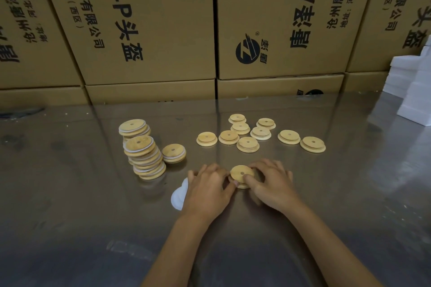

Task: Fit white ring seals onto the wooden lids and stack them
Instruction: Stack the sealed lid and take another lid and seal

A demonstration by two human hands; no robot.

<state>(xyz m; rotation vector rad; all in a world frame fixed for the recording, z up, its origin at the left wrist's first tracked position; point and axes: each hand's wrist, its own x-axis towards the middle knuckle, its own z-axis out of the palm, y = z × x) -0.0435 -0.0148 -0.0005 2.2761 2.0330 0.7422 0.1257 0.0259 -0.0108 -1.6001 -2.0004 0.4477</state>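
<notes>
Head view. Both hands work on one wooden lid (241, 173) at the near centre of the metal table (70, 193). The left hand (208, 190) closes on the lid's left edge with fingertips and thumb; the right hand (271, 185) pinches its right edge, thumb laid over the face. The lid is a pale round disc with a small centre hole, held slightly tilted just above the tabletop; whether a seal is already on it cannot be told, since the fingers hide the rim.

Beneath the left hand, partly covered, lies a small heap of white ring seals (178, 196): thin, flexible-looking and probably rubbery, so likely to stretch over a lid's stepped shoulder and to cling, not slide.

To the left stands a leaning stack of finished lids (145, 158), white edges showing between the wood layers, with a second shorter stack (134, 128) behind it and a low pile (174, 152) just beside it. The leaning stack looks unsteady; added lids should be set down gently and centred.

Farther back lie the loose unsealed lids (247, 144), stepped side up, light, rigid and smooth. The lids are best gripped by the edge. Cardboard cartons (149, 30) wall the rear; white foam blocks (415, 91) sit at right.
</notes>
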